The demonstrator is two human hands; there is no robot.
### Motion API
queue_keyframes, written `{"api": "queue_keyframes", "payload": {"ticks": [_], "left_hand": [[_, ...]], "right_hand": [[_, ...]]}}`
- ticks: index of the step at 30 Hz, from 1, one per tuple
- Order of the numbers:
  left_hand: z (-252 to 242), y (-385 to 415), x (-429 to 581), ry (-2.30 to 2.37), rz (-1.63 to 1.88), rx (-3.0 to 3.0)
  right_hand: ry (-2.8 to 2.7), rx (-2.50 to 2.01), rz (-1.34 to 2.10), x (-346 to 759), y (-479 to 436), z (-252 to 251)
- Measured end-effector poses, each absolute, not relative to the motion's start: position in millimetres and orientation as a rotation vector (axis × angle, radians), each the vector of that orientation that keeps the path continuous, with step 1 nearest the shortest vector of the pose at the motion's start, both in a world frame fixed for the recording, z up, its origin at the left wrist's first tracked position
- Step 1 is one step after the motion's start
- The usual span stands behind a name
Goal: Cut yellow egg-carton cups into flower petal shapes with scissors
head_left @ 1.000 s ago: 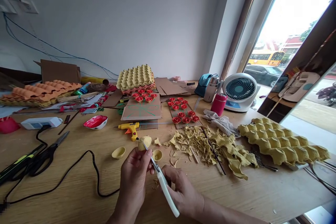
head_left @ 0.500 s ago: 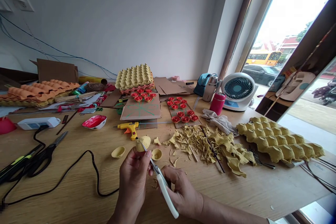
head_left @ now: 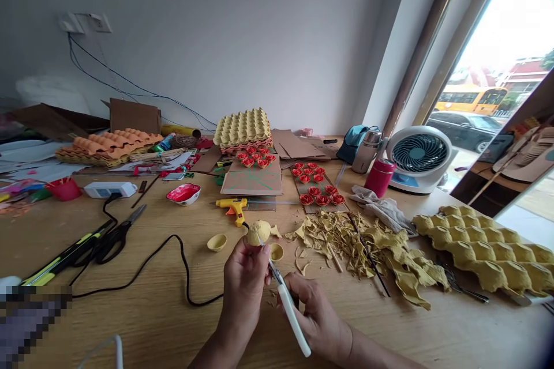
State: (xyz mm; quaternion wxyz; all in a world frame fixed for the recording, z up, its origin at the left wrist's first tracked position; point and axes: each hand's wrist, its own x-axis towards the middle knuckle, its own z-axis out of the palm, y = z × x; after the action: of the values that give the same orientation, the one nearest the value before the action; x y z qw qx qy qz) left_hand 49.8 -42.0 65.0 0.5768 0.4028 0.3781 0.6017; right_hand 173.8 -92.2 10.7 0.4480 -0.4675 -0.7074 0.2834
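Between the thumb and fingers of my left hand (head_left: pixel 246 274) is a yellow egg-carton cup (head_left: pixel 258 232), its rounded bottom upward. My right hand (head_left: pixel 314 311) grips white-handled scissors (head_left: pixel 291 314), whose blades reach up to the cup's edge by my left thumb. How far the blades are apart I cannot tell. Two trimmed yellow cups lie on the table close by: one cup (head_left: pixel 217 243) left of my left hand, another cup (head_left: pixel 276 252) just behind the scissors' tips. A yellow glue gun (head_left: pixel 234 209) lies beyond my hands.
Yellow carton scraps (head_left: pixel 346 242) are heaped right of centre, before an egg tray (head_left: pixel 489 248). Red paper flowers (head_left: pixel 322 200) sit on cardboard at the back. Black scissors (head_left: pixel 115 242), a power strip (head_left: pixel 110 189) and a black cord (head_left: pixel 184 265) lie at left. A fan (head_left: pixel 419 155) stands at right.
The view has swung left, so everything appears farther right. My hands keep the same hold on the cup and the scissors, with the blades still at the cup's edge.
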Motion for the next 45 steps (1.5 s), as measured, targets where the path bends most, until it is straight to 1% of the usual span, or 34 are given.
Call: {"api": "queue_keyframes", "payload": {"ticks": [8,12,17,22,26,29,35,39,45], "left_hand": [[68.1,-43.7,42.0,0.771,1.315,0.928],[65.2,-38.6,35.9,0.766,1.363,0.833],[70.7,-27.8,25.9,0.771,1.455,0.773],[73.7,-12.7,13.6,0.654,1.513,0.752],[65.9,-4.7,12.0,0.645,1.349,0.598],[60.7,-5.2,14.8,0.677,1.247,0.590],[53.4,-10.3,19.0,0.738,1.152,0.812],[48.0,-12.5,19.2,0.755,0.970,0.981],[47.4,-19.4,20.6,0.641,0.702,1.168]], "right_hand": [[-1.735,-1.166,0.753,175.5,-89.7,13.7],[-1.746,-1.188,0.770,173.7,-89.6,15.8],[-1.770,-1.191,0.898,174.2,-89.2,17.3],[-1.767,-1.166,0.938,178.2,-85.6,16.9],[-1.617,-1.120,0.992,182.8,-81.8,20.1],[-1.486,-1.075,1.078,188.1,-79.5,21.1],[-1.329,-0.934,1.239,198.5,-72.9,23.1],[-1.234,-0.878,1.273,200.5,-69.1,30.2],[-1.040,-0.869,1.365,200.6,-69.2,31.2]]}}
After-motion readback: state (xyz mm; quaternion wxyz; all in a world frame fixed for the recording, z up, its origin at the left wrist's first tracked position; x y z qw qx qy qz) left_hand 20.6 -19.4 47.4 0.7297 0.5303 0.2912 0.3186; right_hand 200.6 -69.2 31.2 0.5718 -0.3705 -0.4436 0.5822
